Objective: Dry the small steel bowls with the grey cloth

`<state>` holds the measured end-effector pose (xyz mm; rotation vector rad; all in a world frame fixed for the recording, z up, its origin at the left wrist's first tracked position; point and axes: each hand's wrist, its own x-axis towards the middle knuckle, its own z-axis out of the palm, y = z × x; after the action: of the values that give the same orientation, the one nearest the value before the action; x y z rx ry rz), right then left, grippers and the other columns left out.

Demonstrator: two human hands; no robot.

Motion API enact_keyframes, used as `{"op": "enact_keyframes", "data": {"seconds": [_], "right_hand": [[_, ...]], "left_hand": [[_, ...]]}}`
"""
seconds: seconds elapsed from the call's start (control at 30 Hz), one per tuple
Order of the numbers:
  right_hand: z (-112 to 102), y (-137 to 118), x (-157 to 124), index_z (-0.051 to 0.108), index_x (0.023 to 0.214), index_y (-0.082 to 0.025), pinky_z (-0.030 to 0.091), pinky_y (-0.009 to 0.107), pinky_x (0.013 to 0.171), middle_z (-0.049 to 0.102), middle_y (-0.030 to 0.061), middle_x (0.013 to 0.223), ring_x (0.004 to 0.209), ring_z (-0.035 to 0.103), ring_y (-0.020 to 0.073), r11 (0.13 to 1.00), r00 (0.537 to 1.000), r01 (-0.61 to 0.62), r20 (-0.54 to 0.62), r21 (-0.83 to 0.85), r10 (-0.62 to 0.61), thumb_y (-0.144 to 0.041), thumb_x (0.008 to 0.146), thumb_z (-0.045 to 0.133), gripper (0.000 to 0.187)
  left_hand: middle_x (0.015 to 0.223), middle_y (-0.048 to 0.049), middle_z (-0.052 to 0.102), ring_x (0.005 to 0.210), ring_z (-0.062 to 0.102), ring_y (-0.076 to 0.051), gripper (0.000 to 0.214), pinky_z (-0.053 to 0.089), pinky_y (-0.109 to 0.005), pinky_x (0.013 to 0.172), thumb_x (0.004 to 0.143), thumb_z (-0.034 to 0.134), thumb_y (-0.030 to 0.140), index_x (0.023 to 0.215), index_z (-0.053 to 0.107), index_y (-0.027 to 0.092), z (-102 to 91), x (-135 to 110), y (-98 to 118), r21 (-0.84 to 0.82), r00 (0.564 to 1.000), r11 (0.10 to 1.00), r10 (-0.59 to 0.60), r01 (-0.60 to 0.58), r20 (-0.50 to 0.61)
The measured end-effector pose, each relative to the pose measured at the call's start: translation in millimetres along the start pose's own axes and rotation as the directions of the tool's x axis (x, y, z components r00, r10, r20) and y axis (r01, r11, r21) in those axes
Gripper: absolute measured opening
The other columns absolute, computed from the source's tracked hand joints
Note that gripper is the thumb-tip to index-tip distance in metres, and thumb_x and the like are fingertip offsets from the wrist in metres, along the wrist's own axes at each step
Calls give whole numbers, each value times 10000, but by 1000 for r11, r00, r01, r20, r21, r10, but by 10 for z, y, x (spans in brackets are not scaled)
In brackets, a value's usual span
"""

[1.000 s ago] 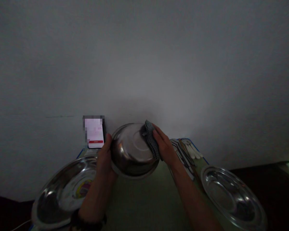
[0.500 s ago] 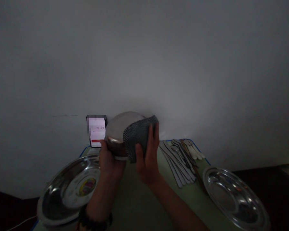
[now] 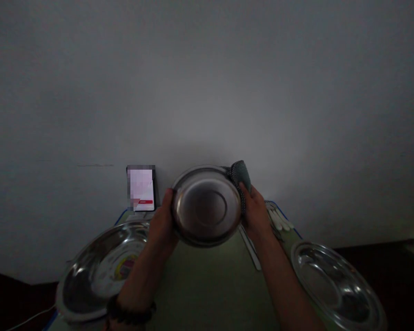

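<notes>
A round stainless steel bowl [image 3: 202,207] is held up above the table, one broad round face tilted toward me. I cannot tell for certain whether that is its inside or its underside. My left hand [image 3: 162,225] is closed on the bowl's left edge. At the right edge my right hand [image 3: 257,211] is closed around a grey-green cloth [image 3: 240,174] with a dark checked border, pressing it against the bowl. Part of the cloth goes behind the bowl and is hidden.
At left stands a large steel basin [image 3: 79,276] with a coloured label inside. A phone [image 3: 141,188] leans against the wall behind. White-handled forks [image 3: 279,218] and a knife [image 3: 250,248] lie partly hidden by my right arm. An oval steel tray [image 3: 313,276] sits at the right edge.
The bowl has moved right and turned so its round face shows toward me. My right hand with the cloth has shifted right, from the bowl's front side to its right edge.
</notes>
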<state>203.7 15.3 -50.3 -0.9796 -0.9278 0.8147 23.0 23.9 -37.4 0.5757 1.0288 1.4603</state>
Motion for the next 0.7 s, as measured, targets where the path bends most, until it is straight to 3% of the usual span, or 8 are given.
{"op": "enact_keyframes", "data": {"seconds": [0.1,0.2,0.3,0.4,0.5,0.6,0.63,0.7], "right_hand": [[-111,-60,52,708,1015,-162,506,326,815,751,29,883,865,666,211,998,978,-55,200,-42,63,-494,790,659,404],[-72,-25,57,704,1026,-160,511,336,809,752,39,876,854,669,218,997,976,-58,208,-41,65,-502,786,659,420],[74,113,27,637,1156,-154,527,360,796,742,78,958,859,675,224,1000,1000,-5,5,8,5,-527,862,523,488],[209,270,-42,561,1267,-143,524,393,814,711,136,1054,922,670,245,993,987,107,-114,-47,-112,-521,925,349,552],[262,320,-122,551,1293,-141,510,416,828,695,153,1070,959,657,268,973,981,181,-48,-142,-190,-517,927,338,566],[236,225,-153,628,1198,-146,505,382,787,714,133,979,915,654,265,956,985,172,19,-237,-173,-523,905,396,531],[214,174,-149,662,1138,-149,502,362,757,721,120,927,883,652,258,956,990,140,35,-258,-135,-531,896,412,516],[155,69,-123,710,1011,-159,487,323,679,723,79,813,795,640,236,967,998,42,63,-251,-27,-560,876,443,500]], "left_hand": [[518,-57,658,423,581,-162,302,440,-245,394,758,724,404,681,703,112,-68,-3,132,212,989,969,-140,128,42],[525,-60,659,460,611,-176,310,484,-257,444,811,662,399,652,677,134,-51,-5,192,219,978,962,-187,164,91],[611,-62,684,654,690,-216,342,553,-305,623,914,487,370,716,671,160,29,-14,173,-1,996,999,-52,52,76],[689,-37,676,848,677,-217,309,530,-313,782,926,434,298,725,645,193,97,-71,95,16,986,986,169,-169,-11],[728,-11,626,946,595,-205,226,465,-268,839,882,517,281,685,604,212,90,-131,24,212,929,926,344,-313,-135],[681,5,564,848,549,-202,287,444,-282,779,888,468,324,634,544,215,5,-91,24,449,851,806,500,-387,-163],[664,6,558,808,543,-203,309,443,-293,751,890,447,357,636,550,213,-34,-52,41,489,843,777,519,-396,-140],[657,4,585,767,548,-208,326,444,-308,714,860,468,428,659,595,205,-115,41,83,477,873,786,482,-394,-72]]}}
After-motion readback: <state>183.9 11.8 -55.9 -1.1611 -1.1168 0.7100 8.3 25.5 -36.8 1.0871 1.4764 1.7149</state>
